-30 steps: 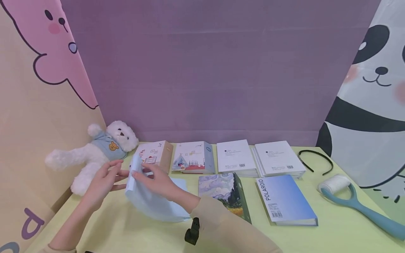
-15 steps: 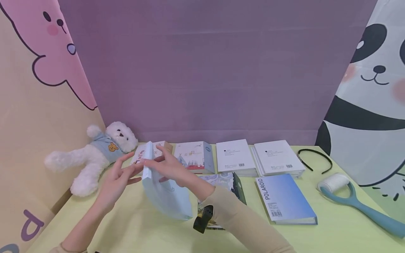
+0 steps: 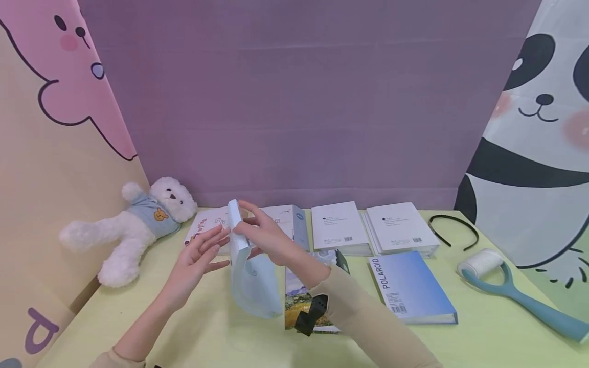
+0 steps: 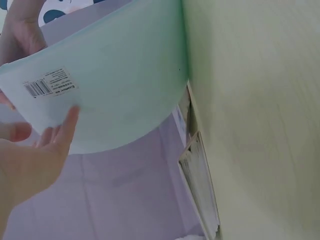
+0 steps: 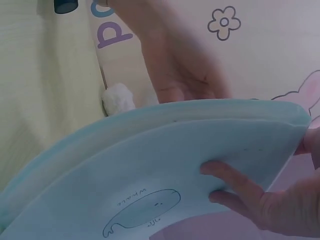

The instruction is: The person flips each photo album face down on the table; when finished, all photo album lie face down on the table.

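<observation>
A pale blue, bendy plastic folder (image 3: 255,291) stands on edge above the table, its lower part curving down to the right. My right hand (image 3: 269,234) grips its upper end near the narrow spine, thumb on one side and fingers on the other. My left hand (image 3: 193,263) is at the folder's left side, its fingers loosely extended and the fingertips right by the cover. The left wrist view shows a barcode label (image 4: 50,84) on that cover. On the other cover, a whale line drawing (image 5: 142,210) appears in the right wrist view.
Behind the folder lie two illustrated boxes or books and two white books (image 3: 338,225). A painting-covered book (image 3: 299,301) and a blue Polaroid album (image 3: 411,286) lie nearer. A white plush bear (image 3: 138,230) leans left; a black headband (image 3: 453,230) and lint roller (image 3: 524,296) lie right.
Both hands and the folder have moved to the right, and the folder has turned more upright. More of the left-hand box behind is covered by the hands; the head view has shifted slightly.
</observation>
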`<state>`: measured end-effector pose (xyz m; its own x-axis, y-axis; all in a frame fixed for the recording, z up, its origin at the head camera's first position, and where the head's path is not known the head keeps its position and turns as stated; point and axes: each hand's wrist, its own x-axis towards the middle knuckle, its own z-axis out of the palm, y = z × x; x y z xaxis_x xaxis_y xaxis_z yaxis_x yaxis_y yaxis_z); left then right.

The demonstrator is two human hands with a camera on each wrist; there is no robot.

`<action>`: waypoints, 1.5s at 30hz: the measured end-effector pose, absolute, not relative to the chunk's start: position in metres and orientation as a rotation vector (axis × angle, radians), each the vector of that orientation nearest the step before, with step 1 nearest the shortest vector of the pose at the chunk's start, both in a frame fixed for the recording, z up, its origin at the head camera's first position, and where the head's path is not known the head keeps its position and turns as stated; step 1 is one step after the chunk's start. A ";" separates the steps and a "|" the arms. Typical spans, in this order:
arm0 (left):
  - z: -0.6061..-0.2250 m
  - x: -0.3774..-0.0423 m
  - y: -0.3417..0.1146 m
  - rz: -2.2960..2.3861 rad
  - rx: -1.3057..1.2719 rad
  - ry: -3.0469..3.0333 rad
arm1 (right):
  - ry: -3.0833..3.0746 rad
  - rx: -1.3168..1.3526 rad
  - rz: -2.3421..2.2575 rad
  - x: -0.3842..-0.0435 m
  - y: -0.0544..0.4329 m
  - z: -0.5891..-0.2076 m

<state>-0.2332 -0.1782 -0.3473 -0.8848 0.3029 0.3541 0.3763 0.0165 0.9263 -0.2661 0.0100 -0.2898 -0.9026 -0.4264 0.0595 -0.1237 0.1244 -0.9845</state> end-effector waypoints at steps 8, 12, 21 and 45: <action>-0.352 -0.232 -0.169 -2.028 -0.569 -2.410 | 2.139 -0.515 -1.939 -0.268 0.023 -0.293; -0.355 -0.231 -0.166 -2.060 -0.528 -2.452 | 2.130 -0.502 -1.952 -0.264 0.025 -0.291; -0.353 -0.226 -0.173 -1.796 -0.553 -2.481 | 2.030 -0.542 -2.142 -0.251 0.026 -0.281; -0.379 -0.243 -0.201 -1.690 -0.513 -2.806 | 2.194 -0.576 -2.014 -0.245 0.042 -0.331</action>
<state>-0.2425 -0.2014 -0.3793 -0.9374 0.3481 0.0102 0.1718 0.4368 0.8830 -0.2447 0.0416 -0.3310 -0.9223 -0.3455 0.1730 -0.2019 0.0492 -0.9782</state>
